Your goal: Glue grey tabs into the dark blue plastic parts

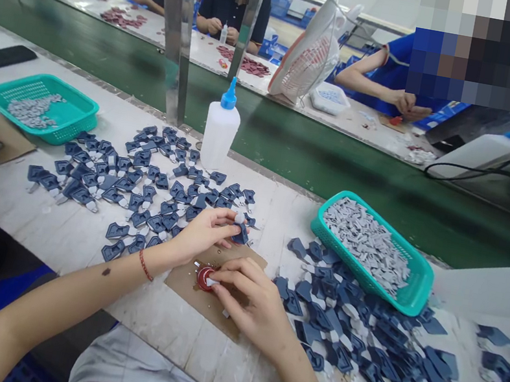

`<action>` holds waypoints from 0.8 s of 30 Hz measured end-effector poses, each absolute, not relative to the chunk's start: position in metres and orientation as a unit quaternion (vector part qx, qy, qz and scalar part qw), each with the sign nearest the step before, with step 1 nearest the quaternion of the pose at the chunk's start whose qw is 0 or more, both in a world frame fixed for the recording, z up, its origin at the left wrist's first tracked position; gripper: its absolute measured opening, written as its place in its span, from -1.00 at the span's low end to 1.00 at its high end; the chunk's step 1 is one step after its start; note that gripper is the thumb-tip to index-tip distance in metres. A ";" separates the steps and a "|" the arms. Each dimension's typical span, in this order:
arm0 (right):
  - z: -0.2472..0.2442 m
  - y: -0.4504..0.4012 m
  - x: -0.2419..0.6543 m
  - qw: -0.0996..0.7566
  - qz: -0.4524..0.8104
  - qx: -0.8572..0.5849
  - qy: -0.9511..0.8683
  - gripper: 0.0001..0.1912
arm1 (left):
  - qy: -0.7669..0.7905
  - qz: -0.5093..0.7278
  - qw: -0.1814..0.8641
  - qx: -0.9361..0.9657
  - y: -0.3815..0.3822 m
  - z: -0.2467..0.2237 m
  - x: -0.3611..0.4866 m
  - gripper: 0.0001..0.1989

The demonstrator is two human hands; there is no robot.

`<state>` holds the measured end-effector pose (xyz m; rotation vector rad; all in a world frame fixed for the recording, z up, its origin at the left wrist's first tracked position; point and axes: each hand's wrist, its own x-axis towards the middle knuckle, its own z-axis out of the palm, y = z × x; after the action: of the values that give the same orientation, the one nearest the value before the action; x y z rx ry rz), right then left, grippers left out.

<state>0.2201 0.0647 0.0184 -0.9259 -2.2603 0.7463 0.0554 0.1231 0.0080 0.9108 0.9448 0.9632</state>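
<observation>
head view, left fingers [224,215] pinching navy piece [242,235], right fingers [236,278] narrow around pale chip [210,282] at red disc [203,276]

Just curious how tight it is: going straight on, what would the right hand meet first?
Probably the red round piece, just ahead of the right hand; depth is unclear, so they may already touch.

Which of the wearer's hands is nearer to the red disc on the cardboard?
Right. The right hand is at the red disc; the left hand is beyond it, holding a dark blue piece.
</observation>
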 end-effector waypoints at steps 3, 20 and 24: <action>0.019 0.065 0.219 0.283 0.279 -0.346 -0.850 -0.83 | 0.418 0.430 0.690 0.405 0.123 0.008 0.056 -0.81; 0.017 0.072 0.225 0.349 0.372 -0.404 -0.759 -0.89 | 0.395 0.440 0.716 0.371 0.119 0.007 0.059 -0.85; 0.019 0.076 0.227 0.359 0.434 -0.431 -0.705 -0.88 | 0.393 0.443 0.719 0.365 0.120 0.006 0.059 -0.86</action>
<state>0.2270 0.0760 0.0185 -1.1125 -1.8181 1.1184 0.0591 0.1204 0.0059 0.8083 0.8681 0.9787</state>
